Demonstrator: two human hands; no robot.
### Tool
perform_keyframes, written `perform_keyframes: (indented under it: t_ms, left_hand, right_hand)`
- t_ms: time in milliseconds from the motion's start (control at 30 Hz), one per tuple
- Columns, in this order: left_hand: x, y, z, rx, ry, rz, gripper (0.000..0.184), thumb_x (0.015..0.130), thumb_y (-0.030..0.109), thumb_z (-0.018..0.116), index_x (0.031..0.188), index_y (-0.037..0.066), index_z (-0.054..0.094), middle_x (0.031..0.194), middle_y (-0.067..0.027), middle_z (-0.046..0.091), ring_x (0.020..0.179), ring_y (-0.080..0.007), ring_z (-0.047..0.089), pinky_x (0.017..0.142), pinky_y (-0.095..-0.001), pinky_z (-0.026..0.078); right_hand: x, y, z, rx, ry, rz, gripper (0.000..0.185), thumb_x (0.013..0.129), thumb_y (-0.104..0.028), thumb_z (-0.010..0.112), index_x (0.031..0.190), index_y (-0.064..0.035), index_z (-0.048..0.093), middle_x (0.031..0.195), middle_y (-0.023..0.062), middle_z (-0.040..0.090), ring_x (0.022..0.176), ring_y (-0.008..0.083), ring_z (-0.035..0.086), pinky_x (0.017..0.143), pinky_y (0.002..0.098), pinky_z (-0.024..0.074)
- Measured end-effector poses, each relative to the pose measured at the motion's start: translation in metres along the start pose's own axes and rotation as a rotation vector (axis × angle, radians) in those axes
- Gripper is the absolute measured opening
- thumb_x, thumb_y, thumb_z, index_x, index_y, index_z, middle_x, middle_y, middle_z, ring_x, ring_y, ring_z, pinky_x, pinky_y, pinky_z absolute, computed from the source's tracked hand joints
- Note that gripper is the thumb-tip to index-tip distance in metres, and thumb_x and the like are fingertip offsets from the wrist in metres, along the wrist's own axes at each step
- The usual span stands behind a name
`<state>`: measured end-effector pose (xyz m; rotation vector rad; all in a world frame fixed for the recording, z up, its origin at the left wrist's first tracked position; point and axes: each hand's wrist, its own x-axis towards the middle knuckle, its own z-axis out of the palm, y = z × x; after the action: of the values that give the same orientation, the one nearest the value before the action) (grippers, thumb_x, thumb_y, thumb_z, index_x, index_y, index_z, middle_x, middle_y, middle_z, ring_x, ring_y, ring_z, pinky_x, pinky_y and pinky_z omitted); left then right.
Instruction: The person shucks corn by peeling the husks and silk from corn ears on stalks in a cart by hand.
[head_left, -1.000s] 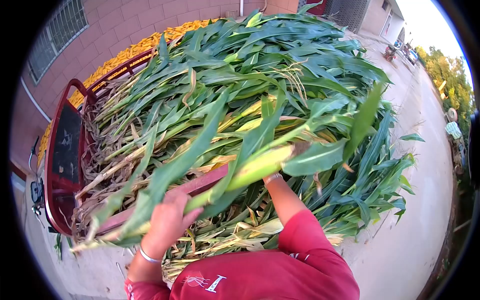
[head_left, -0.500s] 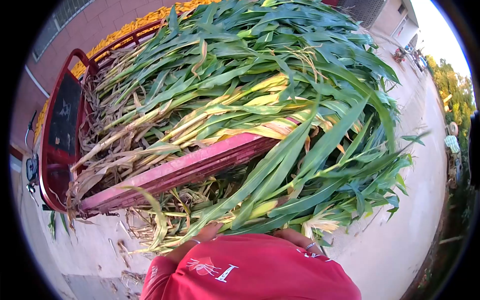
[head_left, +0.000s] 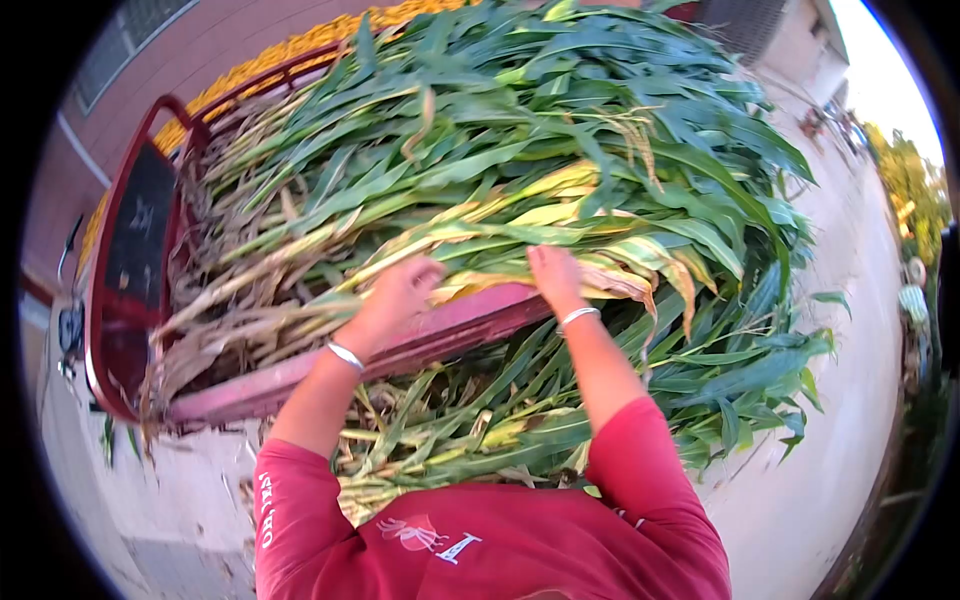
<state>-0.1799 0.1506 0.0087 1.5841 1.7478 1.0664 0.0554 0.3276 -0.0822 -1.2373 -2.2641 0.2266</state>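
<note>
A thick heap of green and yellowing corn stalks [head_left: 450, 180] fills the bed of a red cart, leaves spilling over to the right. My left hand [head_left: 402, 288] is at the near edge of the heap, its fingers curled round stalks just above the cart's pink-red side rail [head_left: 490, 312]. Further right along the rail, my right hand [head_left: 553, 274] is closed on the same yellow-green stalks. Both wrists carry a silver bangle. The stalks partly hide the fingertips. Below the rail, a second pile of corn stalks [head_left: 530, 425] lies on the ground in front of me.
The cart's red front frame [head_left: 125, 260] rises at the left, with a handlebar [head_left: 70, 245] beyond it. Yellow corn cobs [head_left: 300, 42] lie behind the cart along a wall. Concrete ground [head_left: 830, 400] runs along the right.
Both hands have risen from the lower pile, near my body, to the cart's side rail. The long stalks that slanted across the rail now lie along the top of the heap.
</note>
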Motion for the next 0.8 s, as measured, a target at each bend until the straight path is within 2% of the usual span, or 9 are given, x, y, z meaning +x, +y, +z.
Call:
perform_keyframes:
  t_ms: [33,133,233,367,567,633,667,767,800]
  left_hand:
    - [0.036,-0.030,-0.007,0.154,0.095,0.070,0.022,0.088,0.017,0.060,0.106,0.004,0.064,0.100,-0.0165,0.067,0.091,-0.0323,0.064,0.082,-0.0380,0.050]
    - [0.114,-0.079,-0.026,0.426,0.189,0.027,0.034,0.085,0.020,0.061,0.114,0.003,0.059,0.112,-0.0193,0.063,0.104,-0.0354,0.060,0.091,-0.0416,0.047]
    - [0.172,-0.117,-0.027,0.698,0.172,-0.052,0.050,0.084,0.025,0.063,0.128,0.008,0.049,0.124,-0.0154,0.056,0.115,-0.0332,0.053,0.096,-0.0427,0.044]
    - [0.211,-0.151,-0.024,0.808,0.037,-0.125,0.052,0.082,0.027,0.066,0.127,0.008,0.048,0.126,-0.0134,0.055,0.117,-0.0324,0.051,0.098,-0.0428,0.042]
    - [0.233,-0.147,-0.033,0.953,0.016,-0.097,0.048,0.079,0.030,0.071,0.118,0.008,0.053,0.115,-0.0125,0.059,0.110,-0.0332,0.054,0.092,-0.0446,0.044]
    - [0.234,-0.142,-0.035,0.945,-0.182,-0.096,0.044,0.080,0.029,0.071,0.113,0.007,0.054,0.109,-0.0140,0.061,0.105,-0.0336,0.057,0.087,-0.0452,0.046]
    - [0.233,-0.154,-0.033,0.994,-0.102,0.039,0.038,0.082,0.029,0.069,0.108,0.005,0.054,0.099,-0.0163,0.065,0.095,-0.0347,0.061,0.083,-0.0451,0.048]
    - [0.222,-0.123,-0.041,1.040,-0.186,0.058,0.039,0.084,0.031,0.066,0.106,0.002,0.052,0.092,-0.0182,0.066,0.089,-0.0357,0.063,0.079,-0.0461,0.049]
    - [0.214,-0.111,-0.044,1.004,-0.137,0.087,0.039,0.086,0.033,0.064,0.104,0.001,0.050,0.083,-0.0192,0.066,0.080,-0.0378,0.064,0.073,-0.0477,0.050]
  right_hand:
    - [0.005,-0.001,0.009,-0.076,-0.051,0.084,0.027,0.089,-0.030,0.056,0.077,-0.0079,0.066,0.075,0.0135,0.065,0.076,0.0347,0.060,0.074,0.0453,0.0464]
    - [0.002,-0.018,0.005,-0.119,0.174,0.102,0.030,0.086,-0.031,0.059,0.065,-0.0089,0.062,0.069,0.0106,0.063,0.072,0.0312,0.059,0.069,0.0443,0.0451]
    - [0.003,-0.020,0.001,-0.097,0.153,0.112,0.028,0.084,-0.029,0.059,0.066,-0.0087,0.062,0.074,0.0093,0.065,0.079,0.0295,0.059,0.074,0.0423,0.0434]
    - [0.004,-0.016,0.004,-0.095,0.154,0.128,0.025,0.083,-0.026,0.060,0.065,-0.0086,0.062,0.073,0.0075,0.064,0.078,0.0281,0.058,0.073,0.0420,0.0433]
    - [0.005,-0.014,0.004,-0.040,0.181,0.108,0.021,0.081,-0.023,0.061,0.066,-0.0094,0.062,0.071,0.0052,0.062,0.078,0.0256,0.058,0.074,0.0404,0.0433]
    - [0.002,-0.014,0.003,-0.050,0.185,0.121,0.020,0.081,-0.023,0.062,0.066,-0.0096,0.062,0.071,0.0056,0.062,0.078,0.0255,0.058,0.074,0.0403,0.0434]
    - [0.002,-0.015,0.003,-0.042,0.176,0.117,0.020,0.081,-0.023,0.062,0.066,-0.0097,0.062,0.071,0.0057,0.062,0.079,0.0255,0.058,0.074,0.0402,0.0434]
    - [0.003,-0.011,0.004,-0.025,0.191,0.108,0.020,0.081,-0.022,0.061,0.065,-0.0098,0.061,0.070,0.0061,0.062,0.079,0.0254,0.058,0.074,0.0400,0.0435]
    - [0.003,-0.011,0.003,-0.031,0.196,0.102,0.020,0.081,-0.022,0.061,0.064,-0.0098,0.061,0.070,0.0063,0.062,0.079,0.0254,0.058,0.074,0.0400,0.0434]
